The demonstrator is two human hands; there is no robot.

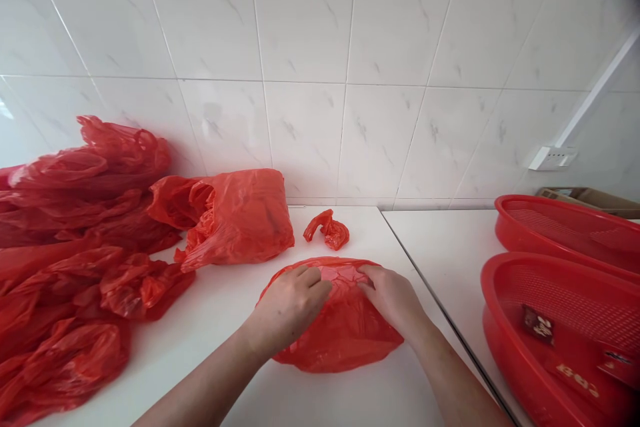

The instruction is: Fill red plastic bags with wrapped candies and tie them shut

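A red plastic bag (345,340) lies on the white table in front of me, its mouth spread wide toward the wall. My left hand (295,300) is curled at the left side of the mouth, its fingers closed and partly hidden. On the right side, my right hand (387,297) pinches the bag's film between thumb and fingers. Through the mouth the bag's thin, wrinkled inside shows. Just behind it rests a small crumpled scrap of red plastic (334,232).
A filled red bag (250,213) sits behind to the left. Heaped red plastic bags (90,213) cover the far left. Two red baskets (493,307) stand at the right, the nearer holding small packets (539,323). A tiled wall (310,27) with a socket (553,158) closes the back.
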